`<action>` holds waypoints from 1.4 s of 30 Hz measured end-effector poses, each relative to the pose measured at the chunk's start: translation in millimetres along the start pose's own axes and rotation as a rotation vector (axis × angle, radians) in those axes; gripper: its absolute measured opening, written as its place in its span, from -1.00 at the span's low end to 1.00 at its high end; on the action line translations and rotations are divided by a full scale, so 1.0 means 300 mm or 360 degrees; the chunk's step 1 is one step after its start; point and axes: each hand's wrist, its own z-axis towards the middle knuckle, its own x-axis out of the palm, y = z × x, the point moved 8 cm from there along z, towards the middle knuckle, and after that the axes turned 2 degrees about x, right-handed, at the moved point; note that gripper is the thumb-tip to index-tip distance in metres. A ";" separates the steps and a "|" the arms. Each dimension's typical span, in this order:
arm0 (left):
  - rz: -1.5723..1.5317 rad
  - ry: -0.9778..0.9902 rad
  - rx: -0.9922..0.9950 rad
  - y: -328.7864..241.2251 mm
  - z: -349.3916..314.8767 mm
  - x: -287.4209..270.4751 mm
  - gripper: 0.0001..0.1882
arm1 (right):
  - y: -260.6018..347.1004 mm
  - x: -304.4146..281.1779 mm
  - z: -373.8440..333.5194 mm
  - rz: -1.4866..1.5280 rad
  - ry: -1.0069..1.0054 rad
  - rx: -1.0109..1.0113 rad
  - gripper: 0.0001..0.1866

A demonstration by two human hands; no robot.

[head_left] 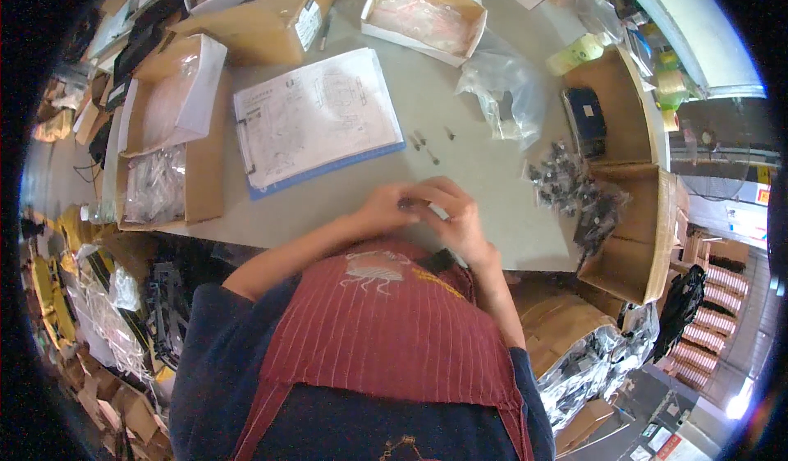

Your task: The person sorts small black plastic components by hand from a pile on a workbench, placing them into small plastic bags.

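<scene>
My left hand (383,210) and my right hand (462,224) meet above the near edge of the table, in front of my apron. Their fingers are closed together around a small dark part (405,204), mostly covered by the fingertips, so its kind is unclear. Beyond the hands, several small pin-like pieces with dark ends (433,157) lie loose on the grey tabletop (328,202). A heap of small black parts (566,183), some in clear plastic, spreads to the right of my right hand.
Printed drawings (316,112) lie on a blue clipboard (328,167). At left stands a cardboard box (205,165) with bagged parts and a white tray. A shallow white box (423,18) sits at the back, near a clear bag (505,91). Open cardboard boxes (636,235) line the right side.
</scene>
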 end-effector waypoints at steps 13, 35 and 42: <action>0.0263 0.0086 -0.0109 0.009 0.005 -0.006 -0.65 | -0.236 -0.016 0.194 -0.0784 -0.0338 -0.0246 -0.71; 0.0175 0.0287 0.0209 -0.087 -0.003 -0.018 -0.58 | 0.051 -0.003 -0.023 -0.0479 -0.0019 -0.0403 -0.70; 0.0467 0.0036 -0.0169 -0.077 -0.021 -0.076 -0.68 | -0.071 -0.012 -0.073 -0.0439 -0.0150 0.0022 -0.77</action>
